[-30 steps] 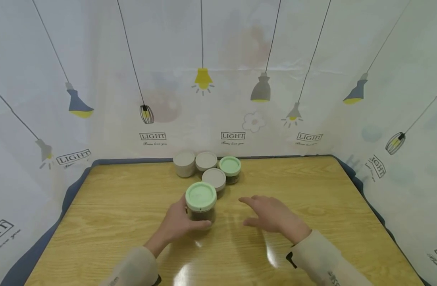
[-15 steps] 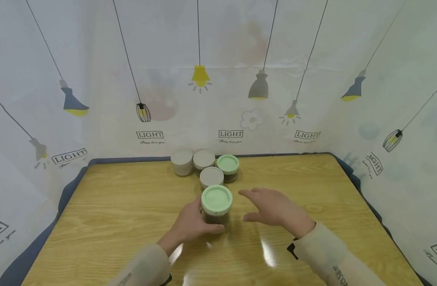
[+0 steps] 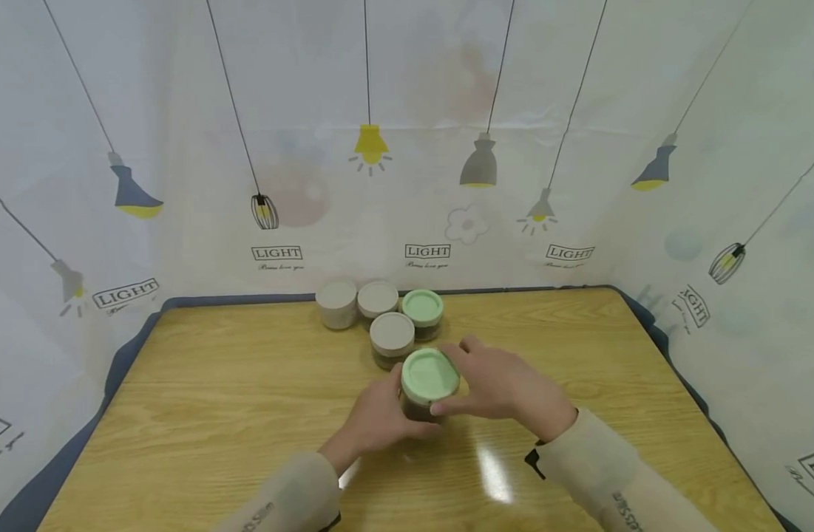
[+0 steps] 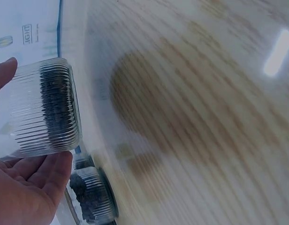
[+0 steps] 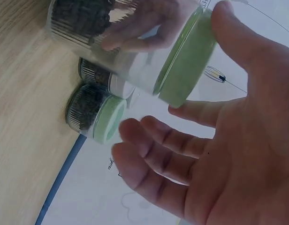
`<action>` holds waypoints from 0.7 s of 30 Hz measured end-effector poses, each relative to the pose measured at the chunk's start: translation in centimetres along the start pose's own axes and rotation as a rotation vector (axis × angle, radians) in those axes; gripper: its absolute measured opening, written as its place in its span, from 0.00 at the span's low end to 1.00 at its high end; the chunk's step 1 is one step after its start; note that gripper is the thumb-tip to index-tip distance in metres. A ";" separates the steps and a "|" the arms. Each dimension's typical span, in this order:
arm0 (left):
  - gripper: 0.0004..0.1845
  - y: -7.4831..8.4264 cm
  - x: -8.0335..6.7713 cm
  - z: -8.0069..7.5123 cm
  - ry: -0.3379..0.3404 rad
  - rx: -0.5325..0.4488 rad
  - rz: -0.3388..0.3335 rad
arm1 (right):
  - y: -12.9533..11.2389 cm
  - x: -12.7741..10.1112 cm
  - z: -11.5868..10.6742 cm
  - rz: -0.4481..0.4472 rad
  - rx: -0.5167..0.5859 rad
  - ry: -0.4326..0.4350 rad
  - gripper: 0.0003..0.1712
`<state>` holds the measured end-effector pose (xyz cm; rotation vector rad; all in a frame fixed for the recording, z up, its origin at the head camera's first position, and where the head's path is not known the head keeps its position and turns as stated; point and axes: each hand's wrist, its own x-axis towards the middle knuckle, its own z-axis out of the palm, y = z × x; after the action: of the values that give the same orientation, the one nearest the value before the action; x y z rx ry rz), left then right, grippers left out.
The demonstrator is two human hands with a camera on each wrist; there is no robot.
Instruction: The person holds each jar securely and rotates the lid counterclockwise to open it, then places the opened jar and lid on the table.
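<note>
A ribbed glass jar with dark contents at its bottom is raised above the table, its shadow on the wood below. Its round green lid faces up in the head view. My left hand grips the glass body from the left, thumb in front. At the lid, my right hand pinches the rim between thumb and index finger. In the right wrist view, the other fingers stay spread away from the lid.
Behind the held jar stand another green-lidded jar and several grey-lidded ones, including a near grey-lidded jar. The wooden table ends at a patterned white curtain on the back and sides.
My left hand has carried the jar rightward across the front of the group. My right hand, apart from it before, now has its thumb and index finger at the lid.
</note>
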<state>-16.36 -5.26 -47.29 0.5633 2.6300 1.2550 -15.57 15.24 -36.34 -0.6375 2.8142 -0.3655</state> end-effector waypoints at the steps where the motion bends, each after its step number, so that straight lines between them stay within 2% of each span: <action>1: 0.50 0.0 0.0 0.1 -0.006 0.000 -0.003 | -0.2 0.1 0.1 0.009 -0.009 0.002 0.53; 10: 0.51 0.7 0.2 1.5 -0.015 -0.020 -0.034 | -1.4 0.6 1.7 0.072 -0.109 0.064 0.52; 15: 0.54 0.9 0.1 1.8 -0.006 0.001 -0.014 | -1.8 0.8 2.6 0.102 -0.155 0.122 0.52; 21: 0.55 1.1 0.2 1.5 0.003 0.005 0.012 | -2.1 1.3 3.0 0.133 -0.144 0.190 0.49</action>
<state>-15.75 -3.46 -47.38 0.5785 2.6371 1.2541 -15.06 12.22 -38.80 -0.4617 3.0665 -0.2107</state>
